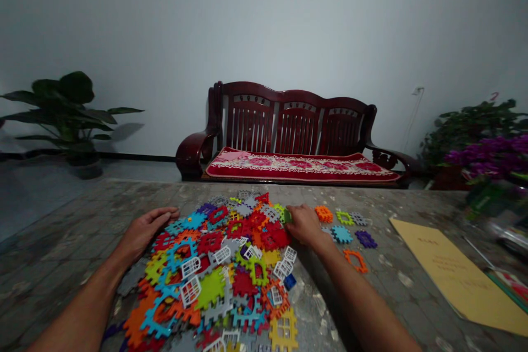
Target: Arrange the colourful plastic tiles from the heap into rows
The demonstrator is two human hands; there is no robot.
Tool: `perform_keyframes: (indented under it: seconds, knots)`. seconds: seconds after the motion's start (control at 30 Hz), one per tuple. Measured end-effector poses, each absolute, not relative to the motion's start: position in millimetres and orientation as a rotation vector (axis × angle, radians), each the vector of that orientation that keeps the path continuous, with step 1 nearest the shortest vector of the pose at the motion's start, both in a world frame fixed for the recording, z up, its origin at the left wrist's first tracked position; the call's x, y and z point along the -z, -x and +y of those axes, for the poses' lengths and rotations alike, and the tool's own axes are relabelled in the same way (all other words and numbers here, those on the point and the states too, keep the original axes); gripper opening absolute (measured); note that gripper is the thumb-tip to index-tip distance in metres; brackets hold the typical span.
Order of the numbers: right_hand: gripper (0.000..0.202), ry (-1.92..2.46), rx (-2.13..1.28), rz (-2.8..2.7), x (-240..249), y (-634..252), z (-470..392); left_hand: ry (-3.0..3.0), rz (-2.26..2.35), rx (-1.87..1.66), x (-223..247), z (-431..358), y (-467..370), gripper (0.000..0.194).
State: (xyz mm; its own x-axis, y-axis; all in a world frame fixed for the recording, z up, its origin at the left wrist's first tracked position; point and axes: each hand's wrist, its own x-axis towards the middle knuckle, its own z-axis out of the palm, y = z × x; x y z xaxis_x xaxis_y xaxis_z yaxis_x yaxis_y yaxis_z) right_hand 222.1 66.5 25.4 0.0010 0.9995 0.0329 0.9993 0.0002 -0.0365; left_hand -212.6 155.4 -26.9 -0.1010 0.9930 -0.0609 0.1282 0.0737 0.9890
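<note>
Right hand (304, 224): at right edge of heap, fingers closed on green piece.
Green piece (287, 216): at right hand's fingertips; visible part looks taller than wide, mostly covered, so true long axis and facing can't be told.
Left hand (144, 230): at heap's far-left edge, fingers pointing forward and right, thumb beside forefinger; can't tell if it grips anything.
Heap (243, 283): mixed toothed plastic pieces, between the forearms, stretching from near side toward far table edge; pieces tilted every way.
White window pieces: scattered on top, slanting differently.
Sorted-looking group: right of right hand, lying flat: orange stack (324, 214), light blue piece (342, 234), purple piece (366, 239).
Orange frame (362, 263): nearest of that group, long axis slanting far-left to near-right.
Yellow folder (457, 280): flat on table (391, 302), long axis far-left to near-right; contents not visible.
Dark pot (84, 166): floor, left; holds broad-leaved plant (78, 115).
Bench (259, 92): beyond table, long axis left-right.
</note>
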Motion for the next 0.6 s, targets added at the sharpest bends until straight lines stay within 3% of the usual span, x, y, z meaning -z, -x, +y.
perform_keyframes:
  seconds: [0.27, 0.43, 0.6]
  knots:
    - [0.06, 2.113, -0.059, -2.169, -27.2, -293.1, 86.0, -1.209, 1.426, -1.155, 27.8, 156.9, 213.4, 0.085]
    - [0.059, 2.103, -0.065, -2.277, -21.1, -310.9, 90.9, -1.249, 1.445, -1.134, 27.6, 157.2, 213.8, 0.078]
    - [0.062, 2.086, -0.033, -2.38, -16.8, -310.7, 93.6, -1.267, 1.469, -1.116, 30.6, 159.3, 216.5, 0.084]
